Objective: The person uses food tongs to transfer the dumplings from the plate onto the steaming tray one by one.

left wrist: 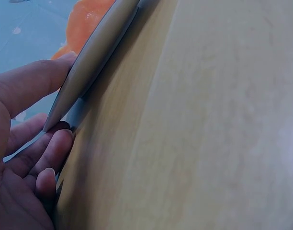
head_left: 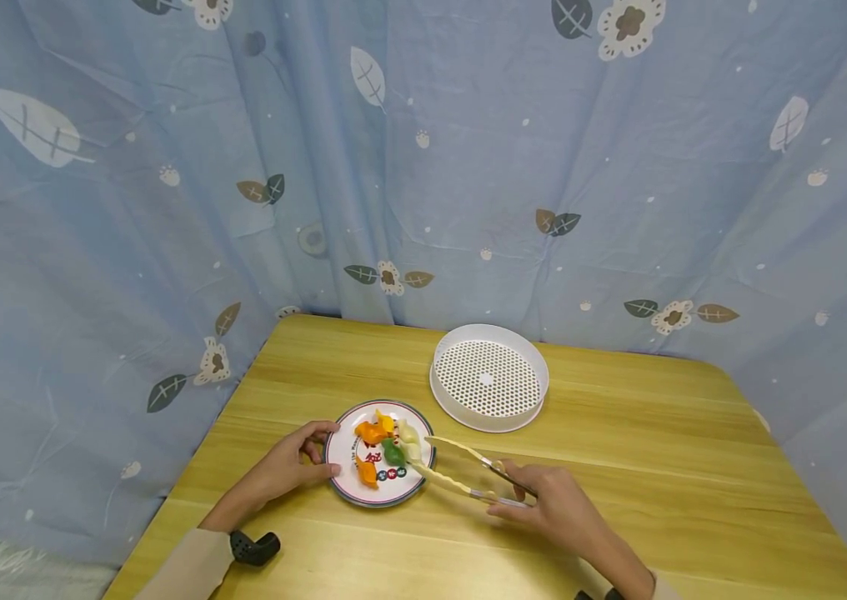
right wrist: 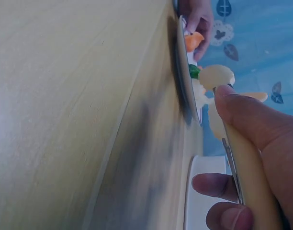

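My left hand (head_left: 287, 461) holds the left side of a round white plate (head_left: 349, 485), its thumb over the rim (left wrist: 91, 57) and its fingers curled by the underside. On that plate lie several small dumpling-shaped pieces: orange pieces (head_left: 367, 473), a green piece (head_left: 393, 453) and pale pieces (head_left: 408, 432). My right hand (head_left: 554, 504) grips a pair of tongs (head_left: 494, 468) with cream-coloured tips and metal parts. The tongs' arms are spread apart. One tip overlaps the plate beside the pale pieces in the head view, the other is by the plate's right rim.
A white round steamer basket (head_left: 487, 417) with a perforated bottom stands behind and to the right of the plate. The wooden table (head_left: 664, 467) meets a blue patterned curtain (head_left: 468, 167) at the back and sides.
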Motion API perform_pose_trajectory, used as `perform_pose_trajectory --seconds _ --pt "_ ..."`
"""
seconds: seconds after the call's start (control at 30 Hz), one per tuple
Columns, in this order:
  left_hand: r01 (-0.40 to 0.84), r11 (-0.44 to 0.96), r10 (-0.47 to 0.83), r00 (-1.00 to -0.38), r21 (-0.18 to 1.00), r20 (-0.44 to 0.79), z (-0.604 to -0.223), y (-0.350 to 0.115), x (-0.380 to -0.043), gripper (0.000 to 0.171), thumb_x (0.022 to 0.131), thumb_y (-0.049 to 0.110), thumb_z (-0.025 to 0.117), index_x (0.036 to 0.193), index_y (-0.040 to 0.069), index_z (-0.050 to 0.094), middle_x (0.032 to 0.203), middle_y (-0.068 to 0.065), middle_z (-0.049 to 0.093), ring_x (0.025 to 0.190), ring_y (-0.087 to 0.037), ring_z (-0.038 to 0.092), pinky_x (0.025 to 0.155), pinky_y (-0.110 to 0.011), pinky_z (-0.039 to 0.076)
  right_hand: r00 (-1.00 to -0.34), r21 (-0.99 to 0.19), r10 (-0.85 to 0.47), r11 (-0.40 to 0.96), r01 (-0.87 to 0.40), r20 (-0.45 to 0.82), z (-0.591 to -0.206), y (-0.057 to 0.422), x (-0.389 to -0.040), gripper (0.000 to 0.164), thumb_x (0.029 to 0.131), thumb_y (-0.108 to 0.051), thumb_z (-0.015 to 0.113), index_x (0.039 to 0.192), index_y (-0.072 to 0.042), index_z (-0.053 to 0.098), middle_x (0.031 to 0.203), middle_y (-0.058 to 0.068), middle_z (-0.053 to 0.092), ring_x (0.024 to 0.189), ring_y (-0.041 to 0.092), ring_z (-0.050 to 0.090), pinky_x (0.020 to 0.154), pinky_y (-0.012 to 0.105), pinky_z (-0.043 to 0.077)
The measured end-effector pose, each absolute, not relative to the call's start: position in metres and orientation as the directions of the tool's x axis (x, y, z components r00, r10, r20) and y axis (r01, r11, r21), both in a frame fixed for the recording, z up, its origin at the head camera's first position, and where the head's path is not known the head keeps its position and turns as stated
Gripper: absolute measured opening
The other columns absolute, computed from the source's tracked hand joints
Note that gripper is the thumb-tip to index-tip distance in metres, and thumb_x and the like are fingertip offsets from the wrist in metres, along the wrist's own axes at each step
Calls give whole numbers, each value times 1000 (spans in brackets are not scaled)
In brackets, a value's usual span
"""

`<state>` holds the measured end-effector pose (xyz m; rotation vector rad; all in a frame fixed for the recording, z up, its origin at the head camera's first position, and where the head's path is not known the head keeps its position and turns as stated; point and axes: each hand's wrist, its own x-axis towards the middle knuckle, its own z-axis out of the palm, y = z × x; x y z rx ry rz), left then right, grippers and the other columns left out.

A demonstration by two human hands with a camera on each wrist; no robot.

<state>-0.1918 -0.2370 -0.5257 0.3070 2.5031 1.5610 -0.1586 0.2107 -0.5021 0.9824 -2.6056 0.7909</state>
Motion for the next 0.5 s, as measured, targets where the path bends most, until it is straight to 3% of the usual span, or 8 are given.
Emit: perform_pose_trajectory --seconds 0.3,0.5 --pt "64 410 250 -967 910 -45 -529 -236 -192 65 86 15 86 142 7 54 119 -12 58 88 -25 50 65 -26 40 -744 -389 -542 636 -667 390 -502 203 -161 44 84 -44 84 113 -12 76 68 -19 47 57 -8 25 49 15 27" --pt "66 422 257 -965 904 -49 -526 -237 -191 64 86 21 86 141 9 55 118 -12 58 88 -25 50 66 -26 41 -741 -373 -547 642 -670 390 -500 198 -162 41 83 -44 84 109 -13 75 67 -20 45 56 -7 30 49 16 29"
